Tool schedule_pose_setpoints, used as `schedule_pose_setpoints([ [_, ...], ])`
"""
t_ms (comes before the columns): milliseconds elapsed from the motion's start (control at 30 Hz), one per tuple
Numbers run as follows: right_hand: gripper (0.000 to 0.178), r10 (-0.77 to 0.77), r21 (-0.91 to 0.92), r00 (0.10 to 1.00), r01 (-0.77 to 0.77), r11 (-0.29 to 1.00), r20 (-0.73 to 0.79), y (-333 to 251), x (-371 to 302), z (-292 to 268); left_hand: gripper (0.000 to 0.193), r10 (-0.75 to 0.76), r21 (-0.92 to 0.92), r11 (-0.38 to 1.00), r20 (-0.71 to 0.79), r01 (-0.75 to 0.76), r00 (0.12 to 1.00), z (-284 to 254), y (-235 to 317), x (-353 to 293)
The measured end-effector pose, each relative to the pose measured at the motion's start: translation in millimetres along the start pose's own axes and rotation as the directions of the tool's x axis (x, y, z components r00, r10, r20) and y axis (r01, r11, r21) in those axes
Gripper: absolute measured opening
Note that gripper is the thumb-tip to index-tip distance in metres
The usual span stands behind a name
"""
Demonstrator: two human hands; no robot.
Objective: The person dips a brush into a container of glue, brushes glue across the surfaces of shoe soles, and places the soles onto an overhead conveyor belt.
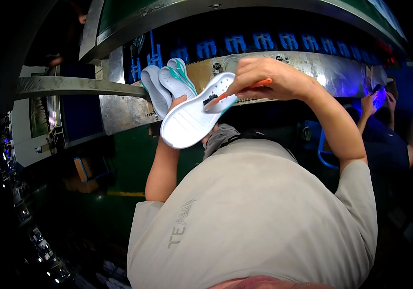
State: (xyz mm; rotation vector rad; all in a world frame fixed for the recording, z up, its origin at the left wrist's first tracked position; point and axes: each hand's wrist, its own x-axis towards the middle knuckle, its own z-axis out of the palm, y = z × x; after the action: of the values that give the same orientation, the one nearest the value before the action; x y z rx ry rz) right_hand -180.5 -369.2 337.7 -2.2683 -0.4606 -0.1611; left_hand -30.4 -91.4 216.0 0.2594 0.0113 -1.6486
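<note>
Your left hand [180, 100] clamps the shoe sole [186, 124], long axis diagonal, holed end far-right; right hand [270, 77] pinches orange-handled brush [222, 96]. Other soles [154, 91] crowd far-left edge; room nearside.

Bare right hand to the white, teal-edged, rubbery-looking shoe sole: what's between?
Head view: a slim orange-handled brush, gripped in the right hand; its tip appears to touch the white sole.

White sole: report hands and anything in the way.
Left hand holds white sole, inside up. Right hand grips orange brush, tip at sole's inside. More soles beyond; none blocks the brush.
</note>
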Motion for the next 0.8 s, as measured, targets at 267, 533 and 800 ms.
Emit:
schedule_pose_setpoints([
  [267,0.02,0.073,-0.047,0.996,-0.07,0.996,0.058,30,-11,-24,0.081,-0.222,-0.18,0.953,0.129,0.243,0.967,-4,7,-16],
  [533,0.019,0.383,0.053,0.904,-0.38,0.924,-0.189,33,-47,-8,0.082,0.018,0.108,0.994,-0.029,-0.015,0.999,30,12,0],
  [800,0.021,0.605,0.506,0.74,-0.417,0.755,-0.292,30,-68,10,0.083,0.081,0.34,0.94,-0.157,-0.023,0.984,31,7,31],
])
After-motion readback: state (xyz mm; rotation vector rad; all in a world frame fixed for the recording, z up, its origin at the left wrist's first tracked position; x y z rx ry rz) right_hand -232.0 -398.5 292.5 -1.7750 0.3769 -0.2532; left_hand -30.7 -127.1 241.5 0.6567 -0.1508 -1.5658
